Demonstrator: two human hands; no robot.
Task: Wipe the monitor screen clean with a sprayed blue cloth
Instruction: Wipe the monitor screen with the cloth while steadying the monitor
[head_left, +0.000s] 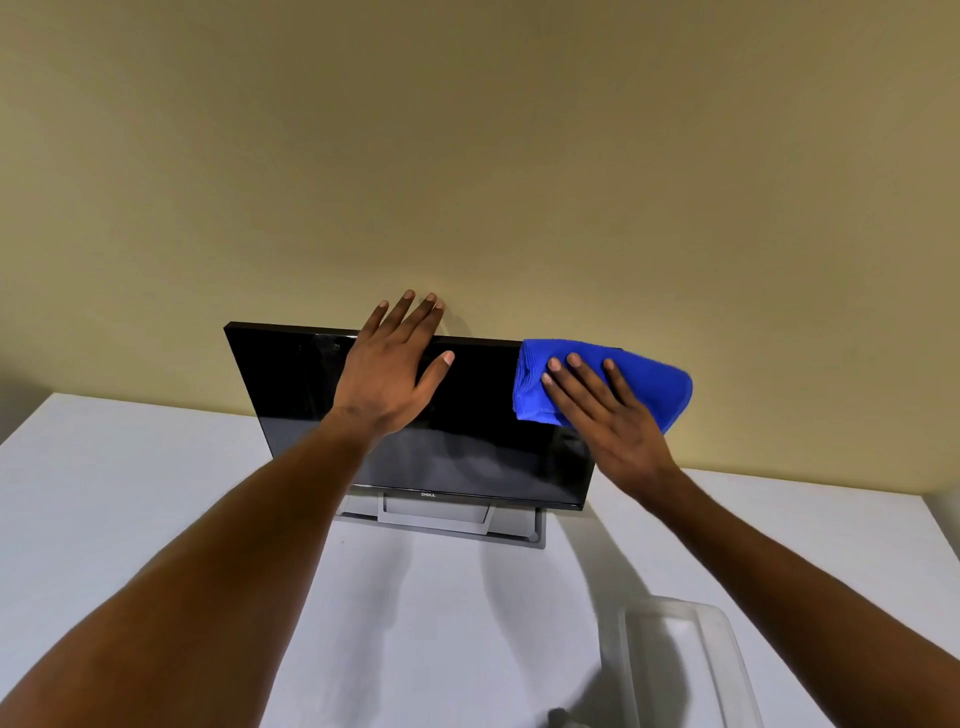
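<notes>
**Now: cloth pressed to the monitor's upper right corner**

Right now the monitor (311, 395) stands on a grey stand (436, 522) at the back of a white table (130, 493), close to a beige wall (467, 156). Its screen is dark and glossy and leans back a little, with a small logo on the lower bezel.

The left hand (389, 374) lies over the middle of the monitor's top edge. Its fingers are straight and spread and reach past the edge, and the thumb points out across the glass. It is released, not clenched; whether the palm actually touches the screen cannot be told.

The right hand (608, 415) is flat as well. Its straight fingers press the folded blue cloth (660, 384) against the screen's upper right corner without curling round it. Part of the cloth sticks out beyond the monitor's right edge, in front of the wall.

A clear plastic container (691, 665) sits on the table at the near right, below the right forearm and well apart from the monitor. Both forearms are bare.
</notes>
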